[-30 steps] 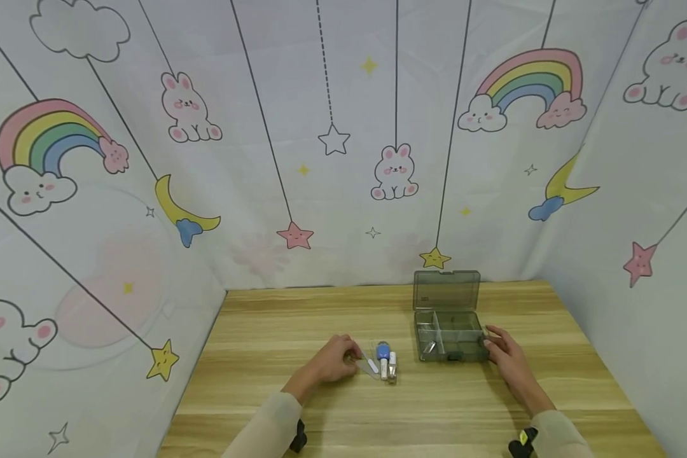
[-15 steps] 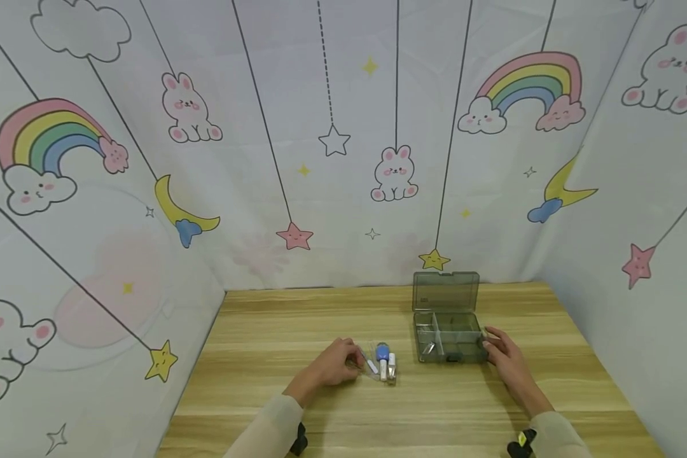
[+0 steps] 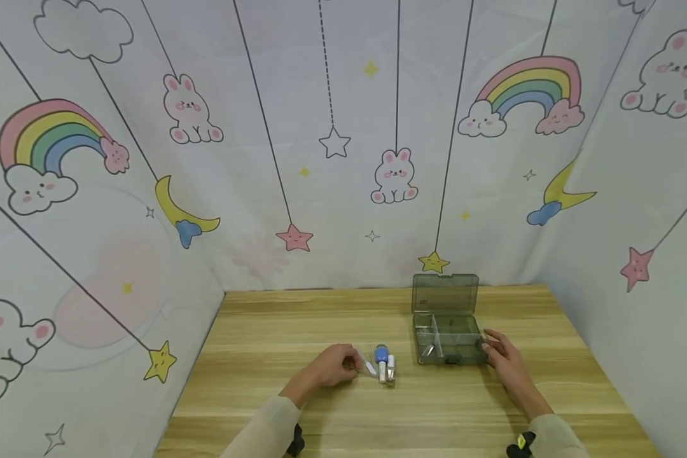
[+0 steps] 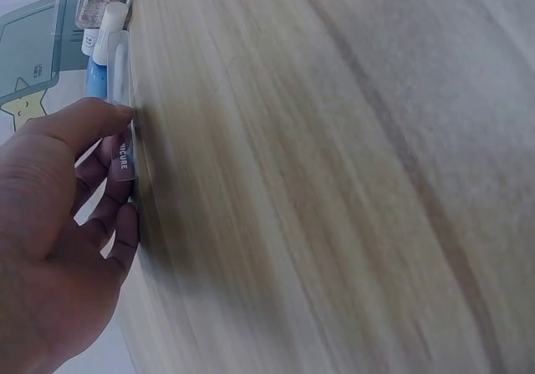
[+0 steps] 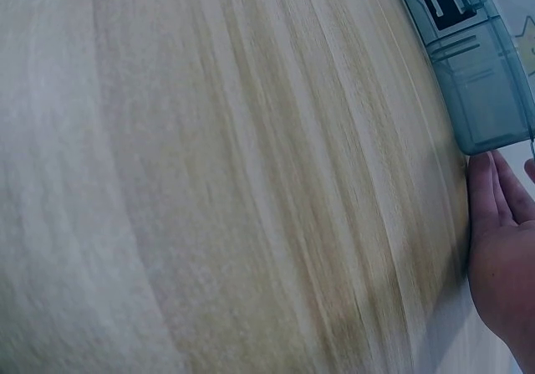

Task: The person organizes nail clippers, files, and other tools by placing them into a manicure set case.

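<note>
My left hand (image 3: 327,367) pinches the near end of a slim clear plastic sleeve (image 4: 122,158) between thumb and fingers, close over the table. Printed letters ending in "ICURE" show on the sleeve, and a slim white-ended tool (image 3: 369,367) lies inside it. Just right of it are a blue nail polish bottle (image 3: 381,353) with a white cap and a small clear bottle (image 4: 102,4), also white-capped, both lying down. My right hand (image 3: 508,361) touches the right end of a grey see-through compartment box (image 3: 462,352) with nearly straight fingers (image 5: 482,190). The box's lid (image 3: 445,294) stands raised.
Small clear and silvery pieces (image 3: 428,350) lie in the box's left compartments. The wood-grain table (image 3: 275,318) meets a white cartoon-print cloth (image 3: 332,210) at the back and sides. Black straps sit on both wrists.
My left hand has turned slightly with the plastic sleeve, which shows narrower now. My right hand stays at the box's end. The head view has tilted a little.
</note>
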The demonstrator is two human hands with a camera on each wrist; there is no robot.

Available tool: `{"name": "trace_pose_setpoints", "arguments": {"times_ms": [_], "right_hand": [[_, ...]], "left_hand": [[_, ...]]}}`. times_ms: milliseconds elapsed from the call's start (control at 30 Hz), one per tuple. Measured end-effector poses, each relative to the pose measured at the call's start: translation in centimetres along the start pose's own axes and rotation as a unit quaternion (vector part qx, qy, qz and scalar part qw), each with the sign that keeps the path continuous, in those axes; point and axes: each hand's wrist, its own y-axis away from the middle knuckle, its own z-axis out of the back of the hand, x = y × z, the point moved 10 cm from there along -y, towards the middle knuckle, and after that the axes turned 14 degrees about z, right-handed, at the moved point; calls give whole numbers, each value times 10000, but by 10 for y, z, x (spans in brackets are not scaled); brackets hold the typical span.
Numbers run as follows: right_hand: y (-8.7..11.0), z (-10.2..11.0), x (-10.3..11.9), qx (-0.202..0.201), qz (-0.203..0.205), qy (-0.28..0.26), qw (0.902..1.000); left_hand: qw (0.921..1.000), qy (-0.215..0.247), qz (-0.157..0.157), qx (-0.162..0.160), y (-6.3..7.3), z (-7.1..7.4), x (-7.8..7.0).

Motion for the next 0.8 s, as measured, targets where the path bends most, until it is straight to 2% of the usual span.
{"name": "trace_pose_setpoints", "arguments": {"times_ms": [333,467,633,800], "right_hand": [[1,0,0,7,64,20,10000],[0,0,0,2,67,21,10000],[-1,1,1,-54,84,38,9999],[0,-1,2,-98,74,-32,9999]], "left_hand": [[9997,244,15,2,8,11,1],[9994,280,75,-186,7,21,1],[9965,659,109,-500,2,34,-5],[9939,917,94,-598,-4,35,-14]]}}
